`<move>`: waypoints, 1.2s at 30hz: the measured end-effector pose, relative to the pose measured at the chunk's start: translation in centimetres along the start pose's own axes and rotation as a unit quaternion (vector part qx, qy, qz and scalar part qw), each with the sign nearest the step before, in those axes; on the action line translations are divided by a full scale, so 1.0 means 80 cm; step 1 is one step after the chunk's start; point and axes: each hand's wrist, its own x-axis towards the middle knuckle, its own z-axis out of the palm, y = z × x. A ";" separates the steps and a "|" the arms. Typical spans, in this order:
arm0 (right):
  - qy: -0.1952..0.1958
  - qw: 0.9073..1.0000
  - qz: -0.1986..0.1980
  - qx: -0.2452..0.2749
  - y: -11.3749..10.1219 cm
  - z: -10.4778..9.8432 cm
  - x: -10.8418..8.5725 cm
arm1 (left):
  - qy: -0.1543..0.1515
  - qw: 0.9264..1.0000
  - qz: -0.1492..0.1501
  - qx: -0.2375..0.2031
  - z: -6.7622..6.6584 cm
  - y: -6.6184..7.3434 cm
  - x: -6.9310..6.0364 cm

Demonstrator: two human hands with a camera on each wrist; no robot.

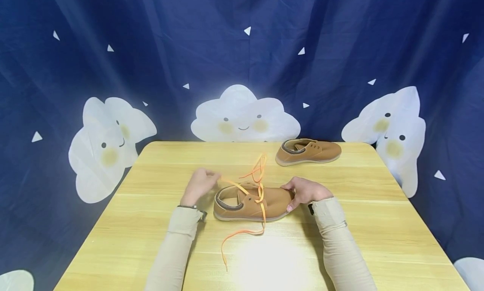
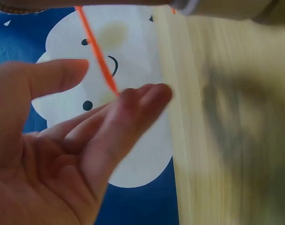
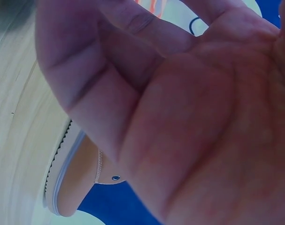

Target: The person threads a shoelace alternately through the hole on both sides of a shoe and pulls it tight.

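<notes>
A brown shoe (image 1: 277, 200) lies sole-down on the table, toe to the right, with an orange lace (image 1: 261, 194) through its front eyelets. My right hand (image 1: 308, 190) grips the toe, thumb on the near side. At the heel side, my left hand (image 1: 200, 184) holds one lace strand, which runs taut to its fingertips. The left wrist view shows the strand (image 2: 99, 56) meeting the fingers of the left hand (image 2: 81, 136), thumb apart. Another lace end trails toward the table's front; a loop lies behind the shoe. The palm of my right hand (image 3: 180, 117) fills much of its wrist view.
A second brown shoe (image 1: 325, 151), with no lace visible in its eyelets, stands at the back right of the wooden table (image 1: 151, 165). A dark blue curtain (image 1: 170, 43) with white clouds hangs behind the table.
</notes>
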 end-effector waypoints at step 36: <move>0.046 0.998 0.009 -0.041 -0.014 -0.002 -0.003 | 0.021 0.993 0.075 0.088 -0.012 0.006 -0.006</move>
